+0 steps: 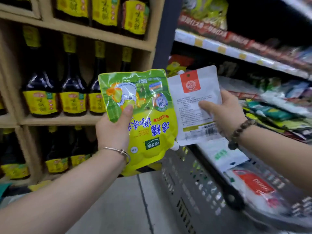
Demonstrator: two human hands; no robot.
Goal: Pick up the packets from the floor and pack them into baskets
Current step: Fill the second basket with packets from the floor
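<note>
My left hand [113, 130] grips a green and yellow packet [145, 125] held upside down at chest height, thumb pressed on its front. Beside it, my right hand [224, 114] holds a white packet [189, 108] with a red label and a barcode, thumb across its printed back. The two packets touch edge to edge. Below and to the right stands a grey plastic basket [185, 188] with a black handle, and inside it lie a white packet with green print [224, 156] and a red and white packet [253, 184].
A wooden shelf unit [81, 29] on the left holds rows of dark bottles [72, 88] with yellow labels. On the right, metal shelves [236, 51] carry several mixed packets, blurred. Grey floor tiles [121, 205] lie below my arms, left of the basket.
</note>
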